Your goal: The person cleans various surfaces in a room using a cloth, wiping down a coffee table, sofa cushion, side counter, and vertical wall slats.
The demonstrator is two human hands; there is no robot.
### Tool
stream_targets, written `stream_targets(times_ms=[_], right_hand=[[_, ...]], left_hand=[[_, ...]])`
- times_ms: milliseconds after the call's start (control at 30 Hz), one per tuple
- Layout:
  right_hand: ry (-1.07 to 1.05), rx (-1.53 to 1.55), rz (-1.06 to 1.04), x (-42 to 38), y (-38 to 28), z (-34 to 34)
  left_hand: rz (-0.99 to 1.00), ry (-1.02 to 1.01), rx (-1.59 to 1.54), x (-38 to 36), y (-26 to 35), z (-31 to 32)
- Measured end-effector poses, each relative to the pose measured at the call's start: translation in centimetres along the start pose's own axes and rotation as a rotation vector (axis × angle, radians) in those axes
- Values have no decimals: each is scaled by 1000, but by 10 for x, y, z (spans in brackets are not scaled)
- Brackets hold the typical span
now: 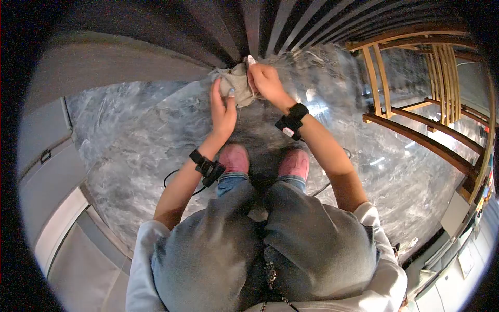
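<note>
A crumpled beige-grey cloth (236, 86) is between my two hands, close to the foot of a dark slatted panel (249, 31). My right hand (267, 83) is closed on the cloth's right side, and a whitish piece sticks up by its fingertips; I cannot make out whether that is part of the cloth. On the left side, my left hand (223, 112) holds the cloth between its thumb and fingers, the thumb in front. Some of the fingers are hidden behind the folds. Each wrist wears a black strap with a small device.
Below me is a glossy grey marbled floor (140, 130), with my pink shoes (234, 157) on it. Wooden chair-like furniture (421, 130) stands at the right. Grey cabinets (49, 156) line the left, and a brownish panel (119, 67) runs at upper left.
</note>
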State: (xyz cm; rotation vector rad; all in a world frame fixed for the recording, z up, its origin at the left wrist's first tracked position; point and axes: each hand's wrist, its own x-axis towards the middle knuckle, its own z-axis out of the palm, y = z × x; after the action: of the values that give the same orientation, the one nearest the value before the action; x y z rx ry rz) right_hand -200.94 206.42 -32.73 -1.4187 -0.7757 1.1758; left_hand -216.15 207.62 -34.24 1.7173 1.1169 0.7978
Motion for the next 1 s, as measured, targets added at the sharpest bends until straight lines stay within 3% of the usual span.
stream_targets(times_ms=[67, 233, 300, 433, 567, 633, 733, 1000], right_hand=[[5, -26, -34, 2, 2, 5], [21, -124, -209, -8, -16, 10], [24, 62, -195, -19, -38, 17], [-4, 67, -256, -25, -58, 19], [19, -5, -253, -7, -31, 12], [-80, 116, -150, 1, -20, 8], [-59, 124, -23, 8, -4, 8], [-19, 44, -151, -14, -20, 12]], left_hand=[[57, 21, 129, -1, 0, 2], [108, -19, 26, -3, 6, 1], [158, -4, 41, -8, 25, 1], [198, 77, 91, -6, 34, 5], [101, 45, 166, -1, 30, 6], [78, -33, 152, 0, 19, 6], [83, -52, 145, 4, 0, 6], [119, -86, 156, -7, 20, 7]])
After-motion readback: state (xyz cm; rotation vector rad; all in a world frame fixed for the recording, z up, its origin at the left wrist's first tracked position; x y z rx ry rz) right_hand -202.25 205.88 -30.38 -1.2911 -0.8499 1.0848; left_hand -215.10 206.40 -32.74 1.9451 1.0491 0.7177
